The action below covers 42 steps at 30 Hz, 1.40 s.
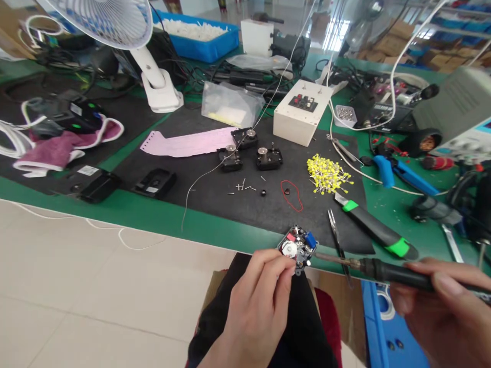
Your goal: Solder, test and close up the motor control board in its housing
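My left hand [259, 299] pinches a small electronic assembly [299, 248] by its lower left side, over the table's front edge. A white disc, a blue block and a red block show on the assembly. In my right hand [445, 296] is a soldering iron [387, 271] with a black handle. Its tip points left and ends at the assembly's right side; whether they touch I cannot tell. Tweezers [335, 235] lie under the iron. A green-and-black utility knife [376, 227] rests to the right of them.
Yellow-ended small parts [328, 174] are heaped on the black mat [215, 197]. Several black housings [268, 157], loose pins [245, 186] and a red wire loop [291, 195] lie nearby. Behind stand a white box [299, 115], a fan [155, 84] and a blue bin [215, 46].
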Each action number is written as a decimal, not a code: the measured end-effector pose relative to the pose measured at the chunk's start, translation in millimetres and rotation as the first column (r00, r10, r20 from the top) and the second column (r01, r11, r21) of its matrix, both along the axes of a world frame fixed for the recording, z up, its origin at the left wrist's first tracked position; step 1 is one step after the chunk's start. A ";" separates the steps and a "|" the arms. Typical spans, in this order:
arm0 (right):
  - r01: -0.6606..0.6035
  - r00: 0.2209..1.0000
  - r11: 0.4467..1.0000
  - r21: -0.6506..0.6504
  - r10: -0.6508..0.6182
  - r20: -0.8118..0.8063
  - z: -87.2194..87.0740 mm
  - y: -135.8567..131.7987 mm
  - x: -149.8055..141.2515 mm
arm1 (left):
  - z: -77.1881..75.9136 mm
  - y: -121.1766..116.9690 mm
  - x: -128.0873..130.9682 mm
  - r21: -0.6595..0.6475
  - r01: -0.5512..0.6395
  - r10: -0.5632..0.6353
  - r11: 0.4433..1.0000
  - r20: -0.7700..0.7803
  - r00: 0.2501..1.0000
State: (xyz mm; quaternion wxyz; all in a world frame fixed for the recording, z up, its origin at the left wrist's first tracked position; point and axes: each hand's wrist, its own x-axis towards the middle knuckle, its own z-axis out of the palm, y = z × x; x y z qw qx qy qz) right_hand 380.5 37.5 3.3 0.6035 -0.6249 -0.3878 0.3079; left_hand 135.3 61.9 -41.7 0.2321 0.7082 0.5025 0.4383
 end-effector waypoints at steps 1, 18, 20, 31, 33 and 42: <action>-0.015 1.000 1.000 0.006 0.015 0.003 -1.8 2.4 -0.4 | -0.3 -0.6 0.4 0.007 -0.005 0.005 1.000 -0.002 1.000; -0.073 0.997 0.997 -0.027 0.072 -0.023 -12.1 8.9 -4.2 | -1.3 -4.5 -1.3 -0.016 -0.006 0.005 1.000 -0.018 1.000; -0.080 0.997 0.997 -0.024 0.079 -0.026 -12.3 9.0 -4.4 | -1.6 -4.3 -1.6 -0.023 0.002 -0.002 1.000 -0.003 1.000; -0.163 0.986 0.984 0.070 0.166 -0.032 -16.1 10.2 3.1 | 1.1 0.7 -0.1 0.018 -0.002 0.002 1.000 -0.005 1.000; -0.172 0.984 0.982 0.081 0.176 -0.041 -14.7 13.0 2.2 | -0.9 -0.5 0.4 0.022 -0.009 0.009 1.000 -0.002 1.000; 0.109 0.979 0.992 0.061 -0.096 -0.182 -4.6 13.5 -0.3 | -6.2 -5.9 9.2 0.155 -0.064 0.072 0.986 -0.043 0.996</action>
